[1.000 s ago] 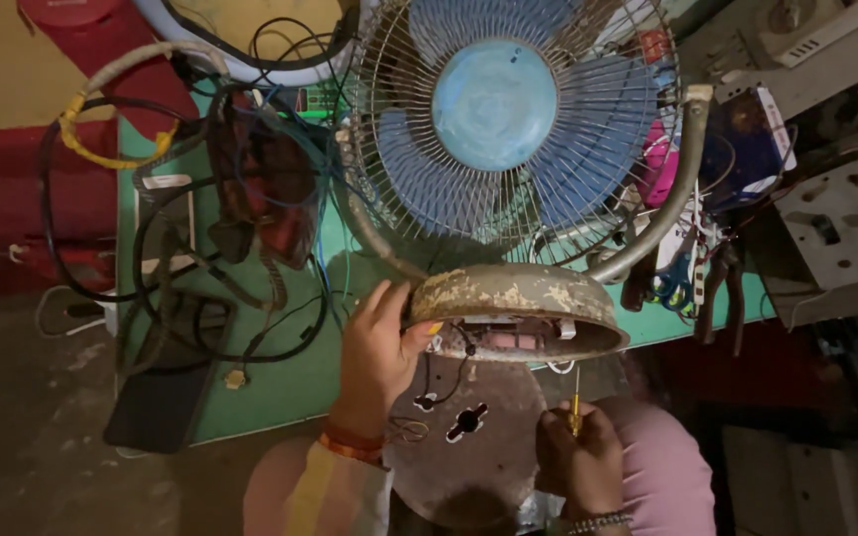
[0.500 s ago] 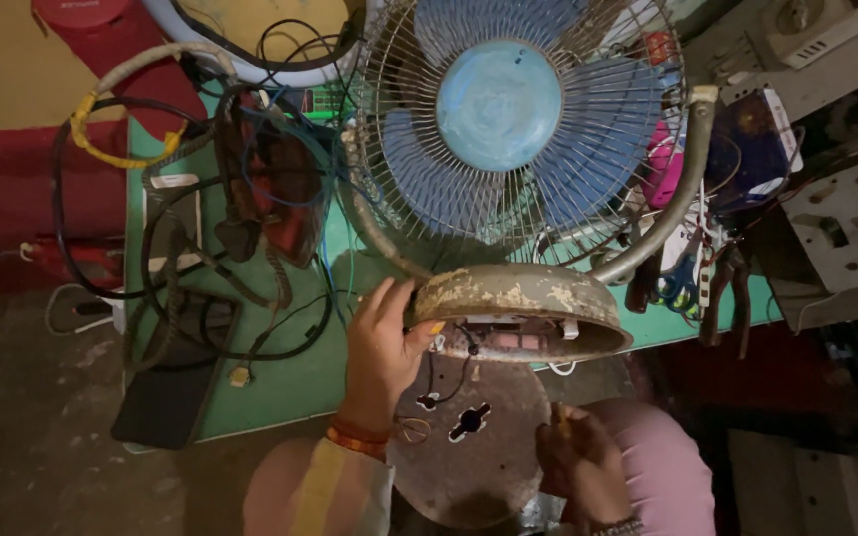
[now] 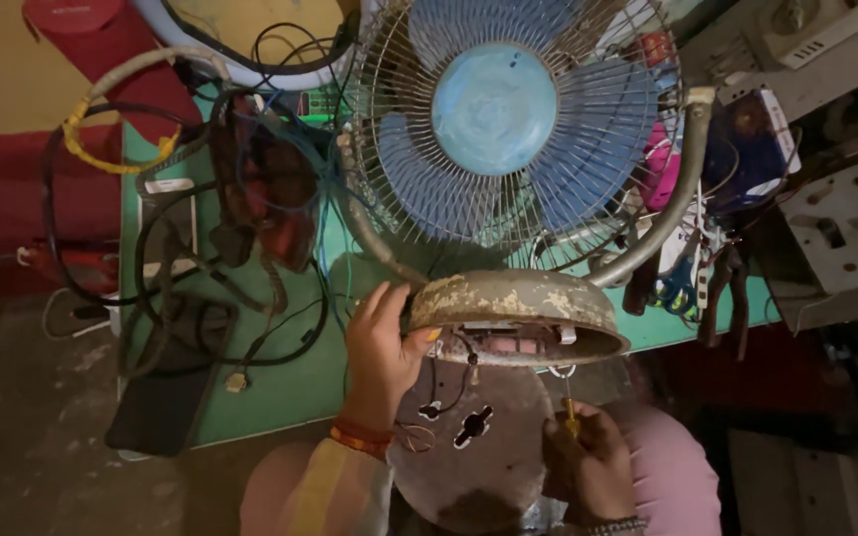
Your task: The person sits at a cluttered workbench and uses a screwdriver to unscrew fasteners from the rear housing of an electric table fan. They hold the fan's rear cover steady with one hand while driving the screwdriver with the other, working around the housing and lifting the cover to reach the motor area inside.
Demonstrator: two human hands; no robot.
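Two hands work at the underside of a table fan's base (image 3: 518, 318), which lies tipped on the green bench (image 3: 280, 387). Nearest to the viewer, below the base, the right hand (image 3: 588, 467) has its fingers closed around a small yellow-handled screwdriver (image 3: 570, 417) that points up to the base. A round bottom plate (image 3: 474, 447) hangs just under the base. At the left of the base, the left hand (image 3: 381, 352) grips the rim with spread fingers. Beyond the base stand the blue blades (image 3: 494, 119) inside the wire guard; left of it lies a tangle of cables (image 3: 201, 248).
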